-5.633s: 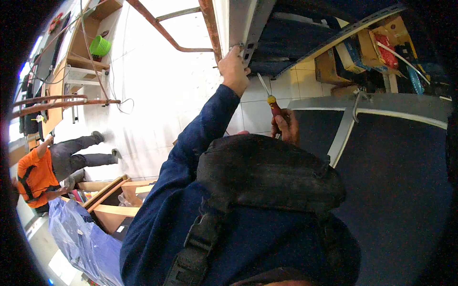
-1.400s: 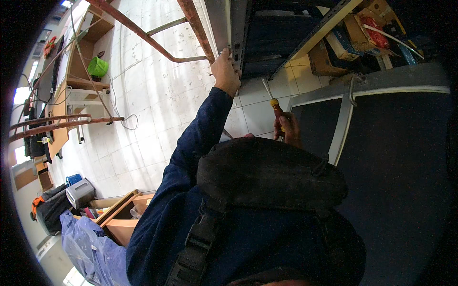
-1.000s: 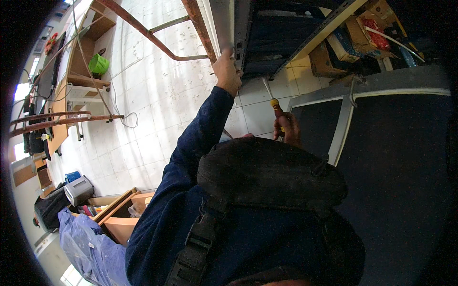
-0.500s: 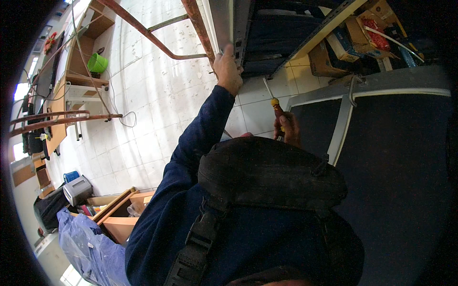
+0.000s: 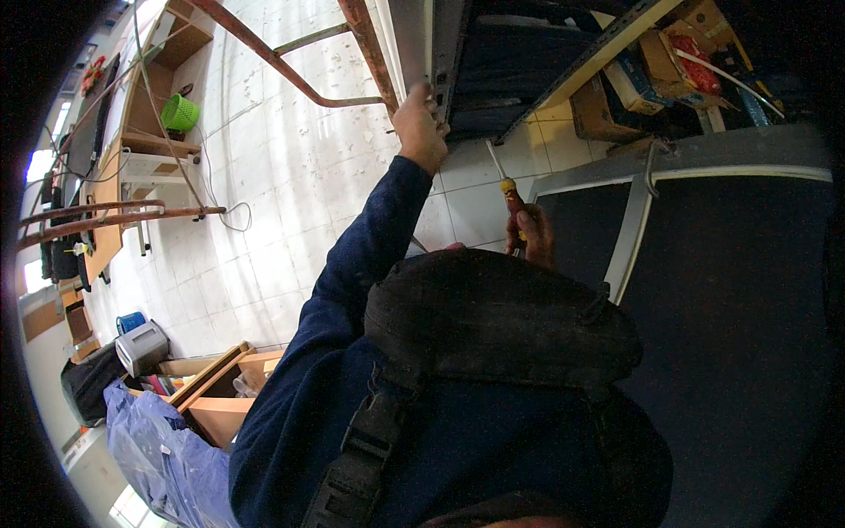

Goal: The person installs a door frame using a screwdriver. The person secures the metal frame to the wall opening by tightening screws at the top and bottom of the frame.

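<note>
My right hand point(image 5: 540, 238) grips a screwdriver point(image 5: 511, 199) by its dark red and yellow handle. Its bare metal shaft points up and away over the tiled floor, touching nothing that I can see. Higher up and to the left, my left hand point(image 5: 419, 130) is at the lower part of a grey perforated metal post point(image 5: 445, 66). Its fingers are bent and closed against the post's edge. Anything small between the fingertips is hidden.
Rusty tube framing point(image 5: 365, 44) stands just left of my left hand. A metal shelf rail point(image 5: 590, 62) slants at the upper right, near cardboard boxes point(image 5: 603, 110). A grey-framed dark panel point(image 5: 722, 264) fills the right side. Drawers point(image 5: 220, 414) and blue plastic sheeting point(image 5: 167, 449) lie lower left.
The fingers of my left hand have shifted a little at the post and look more bent. My right hand and the screwdriver have hardly moved.
</note>
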`<act>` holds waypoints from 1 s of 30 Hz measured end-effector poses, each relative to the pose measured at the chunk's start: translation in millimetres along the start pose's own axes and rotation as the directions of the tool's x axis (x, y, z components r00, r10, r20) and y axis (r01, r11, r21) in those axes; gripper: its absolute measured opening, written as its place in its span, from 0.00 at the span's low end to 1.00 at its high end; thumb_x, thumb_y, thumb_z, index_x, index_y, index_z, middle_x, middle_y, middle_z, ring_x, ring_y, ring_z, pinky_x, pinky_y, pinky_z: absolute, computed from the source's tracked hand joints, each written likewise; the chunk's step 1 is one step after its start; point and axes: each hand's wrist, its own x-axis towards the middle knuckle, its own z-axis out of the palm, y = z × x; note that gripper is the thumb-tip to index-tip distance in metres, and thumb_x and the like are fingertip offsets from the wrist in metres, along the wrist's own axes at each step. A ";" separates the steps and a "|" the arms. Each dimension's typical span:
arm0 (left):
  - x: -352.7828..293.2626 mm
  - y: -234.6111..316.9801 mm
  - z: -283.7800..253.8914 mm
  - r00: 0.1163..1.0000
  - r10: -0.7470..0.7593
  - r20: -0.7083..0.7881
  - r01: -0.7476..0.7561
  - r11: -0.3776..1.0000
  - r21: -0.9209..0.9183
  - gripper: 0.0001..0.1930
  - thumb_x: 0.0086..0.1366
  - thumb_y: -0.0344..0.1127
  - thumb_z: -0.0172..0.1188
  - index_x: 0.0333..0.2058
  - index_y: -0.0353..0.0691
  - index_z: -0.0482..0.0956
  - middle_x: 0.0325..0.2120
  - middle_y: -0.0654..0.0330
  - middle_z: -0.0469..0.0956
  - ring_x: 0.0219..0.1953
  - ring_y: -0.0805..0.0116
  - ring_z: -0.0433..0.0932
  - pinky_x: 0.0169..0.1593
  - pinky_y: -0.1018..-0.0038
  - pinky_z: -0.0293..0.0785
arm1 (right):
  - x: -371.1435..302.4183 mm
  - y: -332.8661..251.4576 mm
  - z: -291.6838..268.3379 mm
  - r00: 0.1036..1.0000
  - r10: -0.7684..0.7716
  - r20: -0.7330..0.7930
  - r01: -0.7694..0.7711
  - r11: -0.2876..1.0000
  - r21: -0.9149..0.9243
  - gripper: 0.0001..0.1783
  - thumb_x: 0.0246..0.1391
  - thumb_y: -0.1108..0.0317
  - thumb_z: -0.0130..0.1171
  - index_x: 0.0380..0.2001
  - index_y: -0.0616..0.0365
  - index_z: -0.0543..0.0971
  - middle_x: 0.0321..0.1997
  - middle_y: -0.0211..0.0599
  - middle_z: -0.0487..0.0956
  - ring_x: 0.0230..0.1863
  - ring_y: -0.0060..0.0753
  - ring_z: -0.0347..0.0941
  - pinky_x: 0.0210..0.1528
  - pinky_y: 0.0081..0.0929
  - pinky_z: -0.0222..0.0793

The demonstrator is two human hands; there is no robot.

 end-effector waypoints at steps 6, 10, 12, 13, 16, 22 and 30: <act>-16.6 7.5 14.6 0.998 0.024 -0.064 -0.019 0.996 0.084 0.12 0.68 0.47 0.56 0.37 0.45 0.73 0.22 0.70 0.65 0.17 0.77 0.61 0.20 0.76 0.55 | 0.4 0.5 -1.7 1.000 -0.012 0.004 0.012 1.000 -0.002 0.21 0.66 0.51 0.53 0.49 0.58 0.70 0.31 0.32 0.73 0.26 0.24 0.70 0.29 0.27 0.70; 7.9 -1.0 -6.1 0.993 -0.088 0.083 0.095 0.993 -0.076 0.12 0.69 0.48 0.57 0.35 0.46 0.73 0.23 0.69 0.64 0.16 0.79 0.59 0.20 0.76 0.54 | 4.8 3.1 -3.5 0.999 -0.015 0.040 0.015 1.000 -0.012 0.23 0.66 0.50 0.53 0.51 0.58 0.70 0.32 0.32 0.74 0.26 0.23 0.69 0.30 0.27 0.70; -4.6 0.2 -0.4 0.990 -0.123 0.065 0.130 0.986 -0.106 0.12 0.69 0.48 0.57 0.35 0.46 0.72 0.23 0.69 0.64 0.16 0.79 0.58 0.20 0.76 0.54 | 2.2 -0.7 -2.7 1.000 -0.002 0.010 0.002 1.000 -0.025 0.23 0.66 0.50 0.53 0.51 0.59 0.69 0.32 0.32 0.74 0.26 0.23 0.69 0.30 0.27 0.70; -10.8 2.0 4.5 0.987 -0.154 0.046 0.159 0.978 -0.138 0.12 0.69 0.47 0.58 0.34 0.47 0.72 0.23 0.69 0.64 0.16 0.79 0.58 0.20 0.76 0.54 | 1.3 -2.1 -2.5 1.000 0.008 -0.016 -0.009 0.999 -0.038 0.23 0.66 0.50 0.53 0.51 0.59 0.69 0.32 0.33 0.74 0.26 0.23 0.69 0.30 0.26 0.70; -15.4 3.6 12.9 0.997 -0.041 -0.062 0.039 0.999 -0.033 0.12 0.68 0.47 0.57 0.32 0.48 0.71 0.22 0.70 0.63 0.16 0.78 0.57 0.20 0.77 0.51 | 4.0 1.0 -2.7 0.999 -0.032 0.015 0.031 0.999 0.010 0.18 0.67 0.56 0.53 0.47 0.61 0.67 0.32 0.36 0.74 0.24 0.26 0.70 0.25 0.28 0.70; -8.8 7.1 20.9 0.990 -0.118 -0.077 0.110 0.989 -0.099 0.11 0.67 0.46 0.56 0.30 0.49 0.69 0.23 0.69 0.64 0.19 0.74 0.61 0.22 0.73 0.54 | 7.3 8.7 -5.7 0.999 -0.041 0.002 0.041 0.999 0.033 0.18 0.67 0.57 0.53 0.47 0.61 0.67 0.31 0.36 0.74 0.23 0.26 0.70 0.24 0.28 0.70; 43.1 -28.4 -9.0 0.950 -0.086 0.301 0.201 0.904 -0.378 0.09 0.68 0.45 0.51 0.29 0.51 0.70 0.20 0.69 0.66 0.20 0.71 0.64 0.24 0.71 0.55 | 7.2 12.5 -3.6 0.997 -0.058 0.043 0.056 0.997 0.043 0.20 0.66 0.53 0.52 0.47 0.61 0.68 0.32 0.35 0.74 0.24 0.24 0.70 0.25 0.27 0.71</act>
